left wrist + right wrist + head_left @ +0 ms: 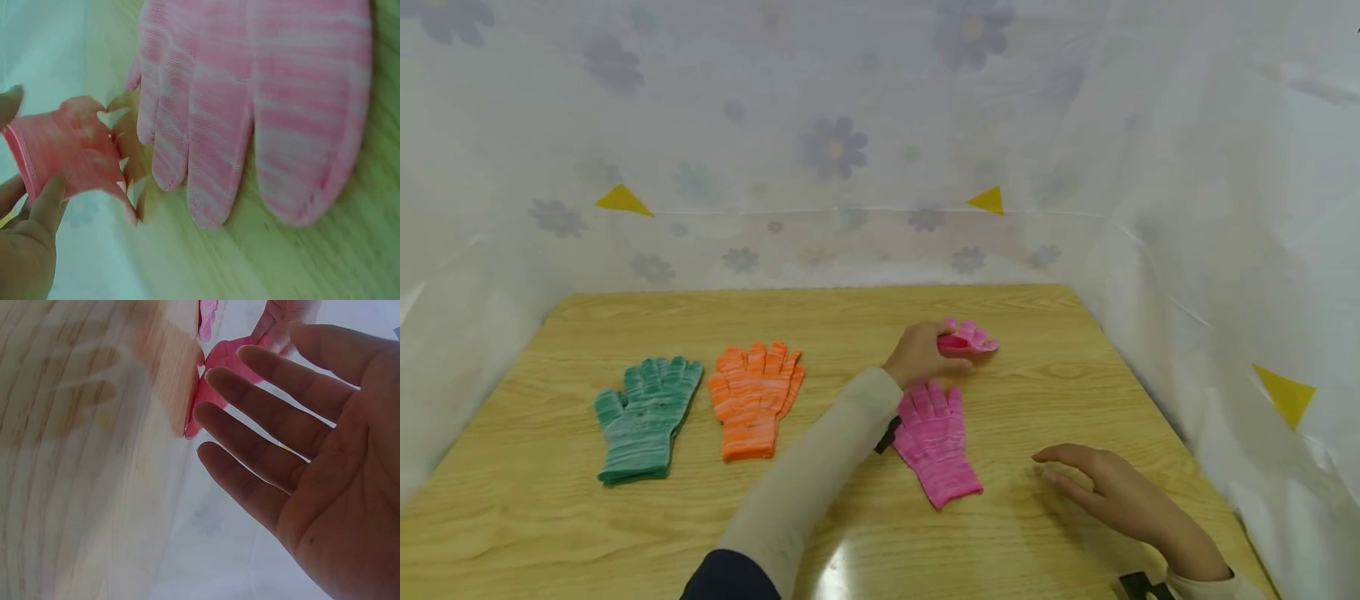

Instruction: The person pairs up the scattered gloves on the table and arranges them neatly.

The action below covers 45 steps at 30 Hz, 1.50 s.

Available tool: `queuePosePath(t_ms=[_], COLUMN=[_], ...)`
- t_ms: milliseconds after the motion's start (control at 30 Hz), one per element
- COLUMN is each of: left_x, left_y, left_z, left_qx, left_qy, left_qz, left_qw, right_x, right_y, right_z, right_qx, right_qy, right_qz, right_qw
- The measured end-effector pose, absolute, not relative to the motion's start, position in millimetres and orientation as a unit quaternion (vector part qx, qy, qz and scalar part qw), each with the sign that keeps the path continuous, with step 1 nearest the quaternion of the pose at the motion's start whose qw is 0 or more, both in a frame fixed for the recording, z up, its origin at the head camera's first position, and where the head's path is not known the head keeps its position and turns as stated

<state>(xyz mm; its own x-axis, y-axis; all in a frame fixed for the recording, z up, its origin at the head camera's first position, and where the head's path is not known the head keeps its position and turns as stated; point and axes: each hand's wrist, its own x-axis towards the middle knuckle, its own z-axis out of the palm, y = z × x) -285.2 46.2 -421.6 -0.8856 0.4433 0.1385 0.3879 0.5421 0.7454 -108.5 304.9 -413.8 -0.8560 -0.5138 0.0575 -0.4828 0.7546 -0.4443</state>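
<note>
My left hand [922, 356] pinches a pink knit glove [75, 147] by its cuff at the far right of the table. In the left wrist view that glove's cuff gapes toward the hand, and its fingers point down at the wood. Nearer to me a second pink glove [936, 442] lies flat below the left wrist, its cuff toward me. My right hand [1112, 492] hovers over the right side of the table, holding nothing. Its fingers [256, 444] are loosely extended and spread in the right wrist view.
An orange glove pair [752, 400] lies left of centre on the wooden table [865, 533]. Farther left is a green glove pair [643, 417]. White flowered sheeting [880, 100] hangs around the back and sides, with yellow triangles [988, 201] on it.
</note>
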Motion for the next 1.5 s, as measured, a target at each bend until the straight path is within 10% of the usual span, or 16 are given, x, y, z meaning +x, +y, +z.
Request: queuePosePath(t_ms=[367, 800, 1167, 1500], left_x=[-275.7, -278.4, -187.6, -132.0], left_y=[26.7, 9.0, 14.8, 44.8], left_z=[-400.4, -366.6, -363.9, -432.4], left_qx=[0.277, 0.262, 0.458, 0.498], left_qy=[0.903, 0.900, 0.824, 0.847], left_qz=[0.289, 0.313, 0.074, -0.106], left_qw=[-0.154, -0.152, -0.325, -0.153], right_x=[-110.6, -111.9, -111.3, -109.7], right_y=[304.8, 307.1, 316.5, 318.3], right_z=[-417.2, -420.5, -426.1, -434.3], right_qx=[-0.265, -0.266, -0.265, -0.266], right_qy=[0.937, 0.937, 0.938, 0.940], right_qz=[-0.226, -0.223, -0.221, -0.209], right_qw=[0.032, 0.026, 0.023, -0.036])
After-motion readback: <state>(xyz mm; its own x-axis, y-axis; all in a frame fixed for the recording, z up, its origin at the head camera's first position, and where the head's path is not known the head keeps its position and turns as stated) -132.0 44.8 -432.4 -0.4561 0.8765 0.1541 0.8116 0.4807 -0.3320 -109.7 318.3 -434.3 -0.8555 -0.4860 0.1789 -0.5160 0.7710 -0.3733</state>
